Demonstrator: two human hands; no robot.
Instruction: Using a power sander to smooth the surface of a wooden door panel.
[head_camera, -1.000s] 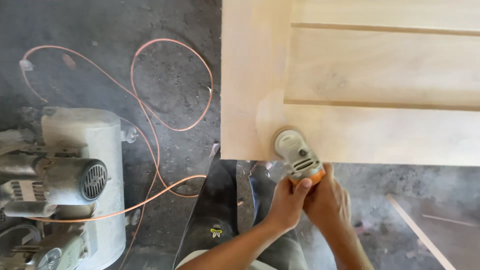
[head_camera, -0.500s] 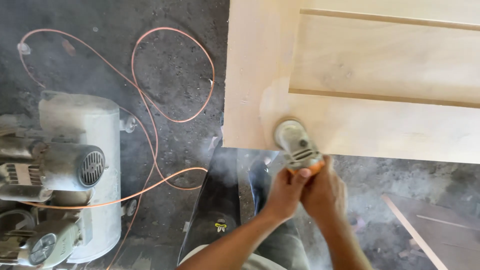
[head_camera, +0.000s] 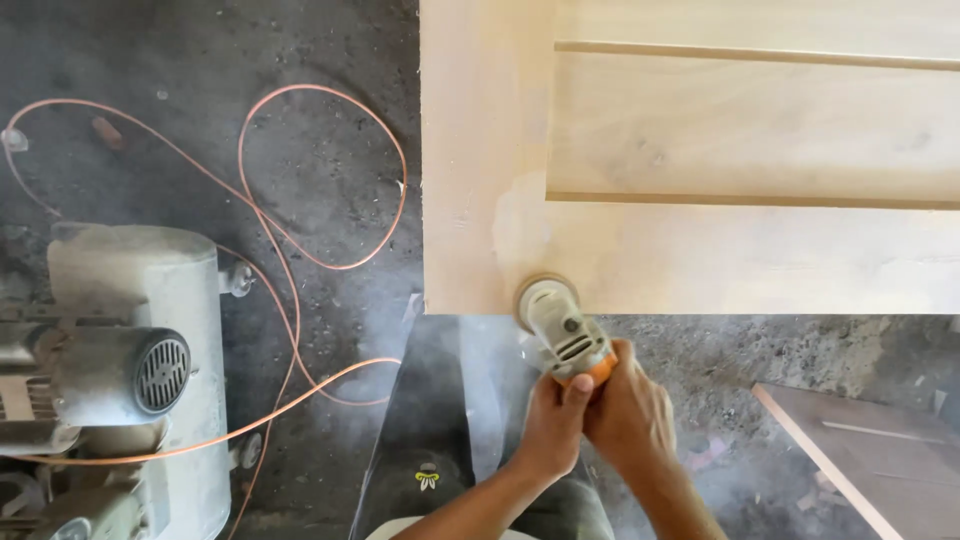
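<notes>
At the near edge of the pale wooden door panel (head_camera: 700, 150), both hands are wrapped around a small grey-and-orange power sander (head_camera: 560, 325). The left hand (head_camera: 552, 420) grips the rear of the tool body with fingers curled closed over the orange end, and the right hand (head_camera: 630, 410) is clasped shut beside it on the same grip. The sander's round pad sits on the bottom rail, right at the panel's lower edge and near its left corner, with part of the pad overhanging the edge. A lighter patch on the wood just above the pad, and fine dust hanging in the air below, suggest that sanding of this corner area is the step in hand.

Judging from the pad's place, the next stroke calls for keeping the disc flat so that it does not tip over the rim and round the edge. To the right, the rail runs long and bare, with open room for travel; to the left, only a short stretch of stile remains before the corner. Above, a groove (head_camera: 750, 200) marks the start of the recessed field, which the pad should stay clear of.

On the dark floor to the left, an orange hose (head_camera: 300, 230) loops loosely beside a dusty air compressor (head_camera: 130, 370), well apart from the hands. A brown board (head_camera: 860, 440) lies on the floor to the lower right.
</notes>
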